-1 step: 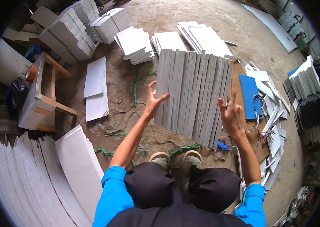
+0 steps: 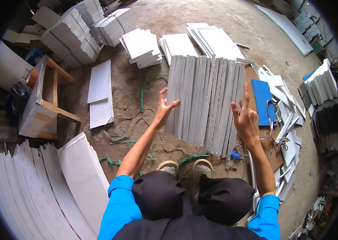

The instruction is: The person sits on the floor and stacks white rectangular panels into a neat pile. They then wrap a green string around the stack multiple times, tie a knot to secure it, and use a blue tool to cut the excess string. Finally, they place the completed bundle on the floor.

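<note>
A thick stack of white boards (image 2: 205,100) stands with its greyish edges facing up, in front of my feet. My left hand (image 2: 166,108) is at its left side, thumb on the nearest board edges and fingers against the outer face. On the opposite side, my right hand (image 2: 245,120) presses the outermost board, with index finger stretched forward and thumb raised. The stack is held between both hands. Its underside is hidden, so I cannot tell whether it touches the floor.
White board stacks (image 2: 141,46) lie beyond, with tied bundles (image 2: 71,38) at far left. A wooden frame stand (image 2: 43,104) and upright boards (image 2: 21,188) are on the left. Right are a blue panel (image 2: 261,102) and scattered offcuts (image 2: 287,140). Green twine (image 2: 193,159) lies near my feet.
The stack's far edge sits slightly closer to me, and its boards look a little more even. Both hands have hardly moved.
</note>
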Demonstrator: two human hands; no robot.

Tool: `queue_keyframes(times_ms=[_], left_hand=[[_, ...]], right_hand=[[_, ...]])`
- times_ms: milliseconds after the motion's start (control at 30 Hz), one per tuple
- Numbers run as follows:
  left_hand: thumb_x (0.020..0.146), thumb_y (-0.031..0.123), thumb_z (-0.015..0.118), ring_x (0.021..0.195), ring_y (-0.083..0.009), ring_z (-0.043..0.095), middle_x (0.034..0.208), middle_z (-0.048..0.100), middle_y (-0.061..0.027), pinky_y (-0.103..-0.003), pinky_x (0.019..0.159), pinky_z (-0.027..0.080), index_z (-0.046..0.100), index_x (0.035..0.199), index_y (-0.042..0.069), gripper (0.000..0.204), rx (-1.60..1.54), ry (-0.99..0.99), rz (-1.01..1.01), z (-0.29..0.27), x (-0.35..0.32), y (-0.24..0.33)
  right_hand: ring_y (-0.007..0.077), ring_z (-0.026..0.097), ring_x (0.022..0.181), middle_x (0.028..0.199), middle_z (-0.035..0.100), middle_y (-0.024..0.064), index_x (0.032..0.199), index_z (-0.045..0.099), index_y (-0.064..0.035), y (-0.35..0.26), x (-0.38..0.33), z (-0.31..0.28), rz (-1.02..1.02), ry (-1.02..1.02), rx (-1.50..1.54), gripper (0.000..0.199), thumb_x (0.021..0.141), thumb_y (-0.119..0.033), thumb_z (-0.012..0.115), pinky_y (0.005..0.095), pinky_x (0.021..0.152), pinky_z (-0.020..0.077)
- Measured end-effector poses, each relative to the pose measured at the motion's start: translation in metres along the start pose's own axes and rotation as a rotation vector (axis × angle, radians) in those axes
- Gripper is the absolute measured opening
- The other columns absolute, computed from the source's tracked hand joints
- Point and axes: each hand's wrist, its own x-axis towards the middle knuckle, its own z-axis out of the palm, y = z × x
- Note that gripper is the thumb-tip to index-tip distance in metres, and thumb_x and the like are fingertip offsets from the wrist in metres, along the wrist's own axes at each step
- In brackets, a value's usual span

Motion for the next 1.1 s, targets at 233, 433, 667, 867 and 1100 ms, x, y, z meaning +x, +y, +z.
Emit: queue_keyframes(times_ms=[233, 433, 667, 867, 1100], left_hand=[[0.062, 0.049, 0.065, 0.103, -0.023, 0.047, 0.114, 0.042, -0.0175, -0.035, 0.084, 0.041, 0.024, 0.127, 0.007, 0.087, -0.159, -0.038, -0.27, 0.033, -0.006, -0.105], [0.079, 0.041, 0.053, 0.104, -0.0212, 0.045, 0.113, 0.043, -0.0155, -0.032, 0.088, 0.037, 0.021, 0.128, 0.008, 0.068, -0.111, -0.087, -0.245, 0.019, 0.009, -0.134], [0.087, 0.039, 0.043, 0.106, -0.0226, 0.039, 0.112, 0.045, -0.0162, -0.032, 0.091, 0.031, 0.036, 0.125, 0.0, 0.055, 0.465, 0.039, -0.103, 0.001, -0.005, -0.148], [0.091, 0.032, 0.035, 0.119, -0.0214, 0.033, 0.131, 0.037, -0.0143, -0.03, 0.096, 0.027, 0.037, 0.125, -0.001, 0.048, 0.536, -0.04, -0.134, -0.017, -0.027, -0.163], [0.09, 0.047, 0.025, 0.126, -0.0196, 0.025, 0.136, 0.029, -0.0113, -0.031, 0.102, 0.019, 0.027, 0.132, 0.002, 0.061, 0.067, -0.186, -0.416, -0.029, -0.04, -0.109]], right_hand=[[0.0226, 0.053, 0.041, 0.049, 0.052, 0.0101, 0.133, 0.021, -0.003, 0.009, 0.007, 0.02, -0.051, -0.103, -0.348, 0.06, 0.089, -0.043, 0.032, 0.0329, 0.043, 0.0428], [0.0236, 0.054, 0.048, 0.06, 0.056, 0.0131, 0.131, 0.028, -0.0049, 0.01, 0.013, 0.046, -0.124, -0.061, -0.343, 0.053, 0.086, -0.028, 0.044, 0.0333, 0.049, 0.0439], [0.0317, 0.052, 0.095, 0.104, 0.056, 0.0206, 0.134, 0.024, -0.0124, -0.011, 0.0, 0.066, -0.185, -0.035, -0.318, 0.061, 0.08, -0.024, 0.051, 0.0529, 0.088, 0.0292], [0.0458, 0.041, 0.11, 0.116, 0.05, 0.0202, 0.136, 0.02, -0.0201, -0.038, -0.005, 0.09, -0.157, -0.041, -0.145, 0.062, 0.081, -0.029, 0.048, 0.06, 0.091, 0.0276], [0.0469, 0.039, 0.111, 0.122, 0.045, 0.0203, 0.136, 0.02, -0.0222, -0.068, -0.005, 0.107, -0.219, -0.016, -0.256, 0.064, 0.079, -0.025, 0.05, 0.0565, 0.089, 0.0334]])
